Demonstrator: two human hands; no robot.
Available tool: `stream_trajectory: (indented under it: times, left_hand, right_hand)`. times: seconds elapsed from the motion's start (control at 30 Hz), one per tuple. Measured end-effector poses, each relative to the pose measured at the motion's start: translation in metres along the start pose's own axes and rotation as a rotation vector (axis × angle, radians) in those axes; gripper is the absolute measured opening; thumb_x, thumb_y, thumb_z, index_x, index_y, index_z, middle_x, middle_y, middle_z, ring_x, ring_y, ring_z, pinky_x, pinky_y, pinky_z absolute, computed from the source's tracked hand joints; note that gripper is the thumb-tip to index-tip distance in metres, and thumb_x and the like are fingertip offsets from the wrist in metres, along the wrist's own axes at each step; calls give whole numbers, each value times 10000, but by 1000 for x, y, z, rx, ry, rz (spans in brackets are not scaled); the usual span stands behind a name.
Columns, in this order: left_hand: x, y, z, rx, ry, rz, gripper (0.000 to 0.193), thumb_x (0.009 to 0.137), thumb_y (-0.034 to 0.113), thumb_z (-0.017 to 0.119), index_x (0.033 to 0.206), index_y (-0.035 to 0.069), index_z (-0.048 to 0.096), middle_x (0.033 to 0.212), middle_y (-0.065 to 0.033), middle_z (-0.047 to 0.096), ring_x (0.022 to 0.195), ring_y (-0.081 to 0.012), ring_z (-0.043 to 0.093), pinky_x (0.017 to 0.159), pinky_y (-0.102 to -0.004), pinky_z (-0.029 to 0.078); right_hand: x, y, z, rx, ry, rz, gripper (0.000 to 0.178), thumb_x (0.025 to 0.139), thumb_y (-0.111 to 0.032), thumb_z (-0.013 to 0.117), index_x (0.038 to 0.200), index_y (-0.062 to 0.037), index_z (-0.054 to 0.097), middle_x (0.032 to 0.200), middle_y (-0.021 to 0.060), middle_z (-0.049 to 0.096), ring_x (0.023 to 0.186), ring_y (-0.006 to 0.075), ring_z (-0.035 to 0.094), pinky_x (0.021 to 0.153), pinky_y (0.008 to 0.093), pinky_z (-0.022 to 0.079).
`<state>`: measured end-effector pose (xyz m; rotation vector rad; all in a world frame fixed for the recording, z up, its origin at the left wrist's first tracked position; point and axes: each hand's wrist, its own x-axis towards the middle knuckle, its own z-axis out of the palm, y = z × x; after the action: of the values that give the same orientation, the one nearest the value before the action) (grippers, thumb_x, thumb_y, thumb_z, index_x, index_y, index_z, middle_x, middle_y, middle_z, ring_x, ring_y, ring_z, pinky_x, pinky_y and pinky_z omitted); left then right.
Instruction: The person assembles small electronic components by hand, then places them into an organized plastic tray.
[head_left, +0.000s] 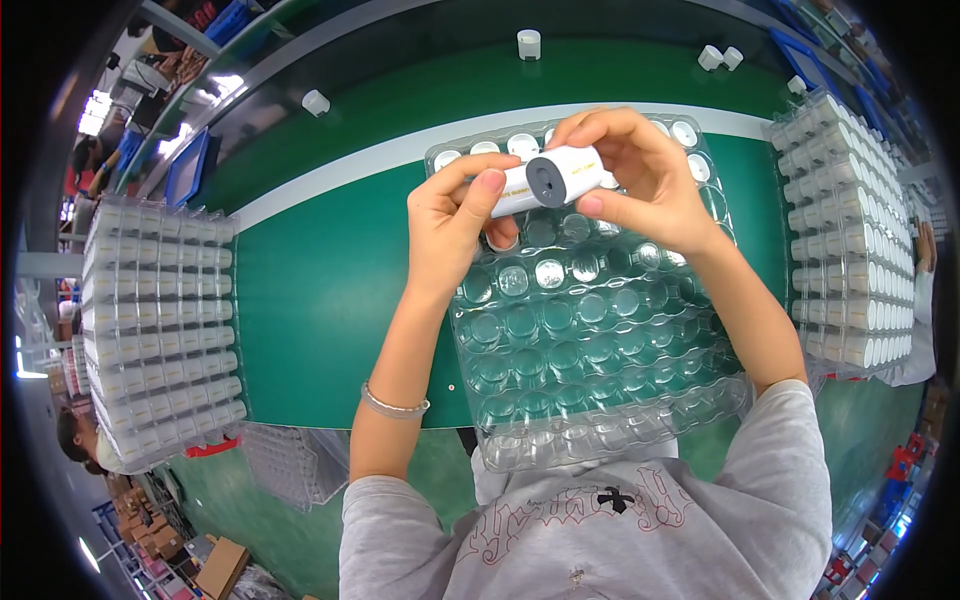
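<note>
Leaving the grey end face uncovered seems advisable, left hand, fingers closed, gripping the nine-o'clock white cylinder, right hand likewise pinching the three-o'clock grey-ended cylinder.

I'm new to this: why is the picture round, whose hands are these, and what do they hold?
No robot here: these are a person's left hand and right hand, seen from above by a fisheye camera worn on the head, whose view is round, with straight edges bent. The left holds a white cylinder, the right a second cylinder with a dark grey end. Below, a clear tray with white pieces lies on the green table, between two stacks of loaded trays.
</note>
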<state>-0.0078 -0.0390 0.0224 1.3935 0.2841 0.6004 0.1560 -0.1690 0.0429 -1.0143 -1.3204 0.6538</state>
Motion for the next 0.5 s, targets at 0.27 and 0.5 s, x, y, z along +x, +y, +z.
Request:
stream_trajectory:
  times: [0.27, 0.5]
  left_hand:
    - [0, 1, 13, -19, 19, 226, 412, 738, 50, 721, 1121, -7, 581, 776, -50, 631, 715, -109, 627, 614, -221, 512]
    - [1, -4, 3, 189, 39, 367, 504, 639, 36, 780, 1111, 20, 605, 919, -46, 582, 779, -119, 574, 737, -247, 489]
  right_hand:
    - [1, 3, 11, 230, 112, 144, 391, 787, -32, 645, 1119, -61, 441, 1172, 144, 527, 1049, 205, 542, 885, 347, 470]
    - [3, -6, -3, 158, -35, 243, 375, 783, -42, 659, 1081, -72, 432, 1091, 106, 573, 1025, 168, 548, 871, 316, 464]
